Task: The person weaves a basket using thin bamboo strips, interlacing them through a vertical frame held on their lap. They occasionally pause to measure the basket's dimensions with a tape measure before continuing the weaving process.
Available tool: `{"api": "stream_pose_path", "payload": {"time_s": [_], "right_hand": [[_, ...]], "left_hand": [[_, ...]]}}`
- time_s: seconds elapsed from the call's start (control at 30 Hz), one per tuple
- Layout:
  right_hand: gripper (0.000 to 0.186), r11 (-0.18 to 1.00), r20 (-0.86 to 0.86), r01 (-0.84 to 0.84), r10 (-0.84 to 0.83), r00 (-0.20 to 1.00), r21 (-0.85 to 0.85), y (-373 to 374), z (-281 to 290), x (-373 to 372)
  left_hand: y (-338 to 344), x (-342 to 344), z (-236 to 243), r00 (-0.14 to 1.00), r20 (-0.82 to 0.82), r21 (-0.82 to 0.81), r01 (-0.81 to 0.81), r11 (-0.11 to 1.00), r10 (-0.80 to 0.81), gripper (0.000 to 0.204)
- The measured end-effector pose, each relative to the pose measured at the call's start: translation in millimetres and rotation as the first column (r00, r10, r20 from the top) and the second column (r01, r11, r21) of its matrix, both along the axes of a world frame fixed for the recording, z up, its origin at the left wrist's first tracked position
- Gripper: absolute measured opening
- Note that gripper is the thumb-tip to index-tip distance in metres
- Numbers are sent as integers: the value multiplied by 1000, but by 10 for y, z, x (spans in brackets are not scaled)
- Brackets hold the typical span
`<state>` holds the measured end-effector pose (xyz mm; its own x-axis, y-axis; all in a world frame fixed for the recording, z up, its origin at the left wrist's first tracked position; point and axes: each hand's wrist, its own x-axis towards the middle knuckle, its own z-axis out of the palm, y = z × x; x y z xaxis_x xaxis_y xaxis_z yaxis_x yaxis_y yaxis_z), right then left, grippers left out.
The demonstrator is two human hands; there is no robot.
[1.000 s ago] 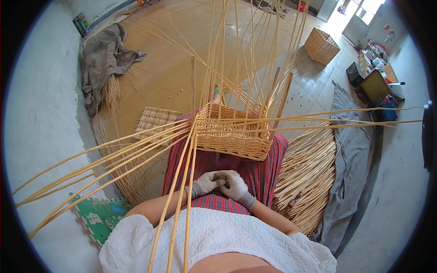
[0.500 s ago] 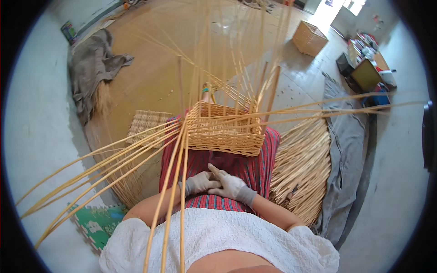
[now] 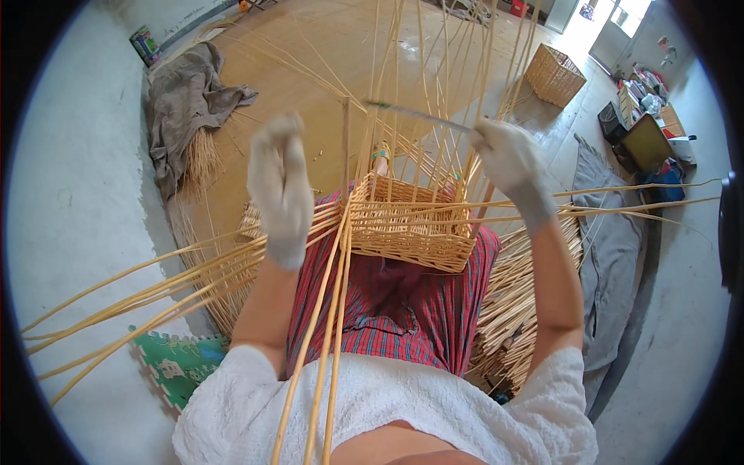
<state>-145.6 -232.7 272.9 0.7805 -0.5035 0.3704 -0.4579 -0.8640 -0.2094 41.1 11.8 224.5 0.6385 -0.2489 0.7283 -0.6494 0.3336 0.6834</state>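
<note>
On my lap, over a red-blue striped cloth (image 3: pixel 387 341), sits a half-woven wicker basket (image 3: pixel 418 246). Long pale canes stand up from it and fan out to both sides. My right hand (image 3: pixel 504 155), in a white glove, is raised above the basket's right end. Its fingers are closed round one end of a thin grey metal strip (image 3: pixel 422 115), which points left across the upright canes; its exact kind is unclear. Left of the basket my gloved left hand (image 3: pixel 283 186) is lifted, somewhat blurred, fingers stretched up and nothing visible in them.
A pile of cut canes (image 3: pixel 508 310) lies at my right beside a grey cloth (image 3: pixel 608 271). Another cloth (image 3: pixel 182 101) covers canes at the far left. A finished-looking wicker basket (image 3: pixel 555 74) stands on the floor far right. Long canes (image 3: pixel 139 291) reach out leftward.
Both hands were together on my lap; now they are raised and apart. The metal strip now shows in my right hand. The whole view has shifted slightly.
</note>
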Motion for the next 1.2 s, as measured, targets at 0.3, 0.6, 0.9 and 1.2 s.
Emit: {"api": "stream_pose_path", "payload": {"time_s": [0.3,0.6,0.9,1.2], "right_hand": [[29,998,-205,-56,49,978,-32,-527,-379,778],[24,986,-34,-22,28,999,167,-1442,-369,-380],[25,971,29,-100,96,995,217,-1540,-460,-362],[25,935,-146,-254,296,944,249,544,-695,-730]], "left_hand": [[-1173,1375,-841,623,-591,-63,597,800,-512,30],[-1113,1337,-770,539,-618,-166,622,765,-572,27],[-1164,1275,-663,610,-639,-86,550,831,-469,24],[-232,311,-560,988,-68,-145,-144,979,136,19]]}}
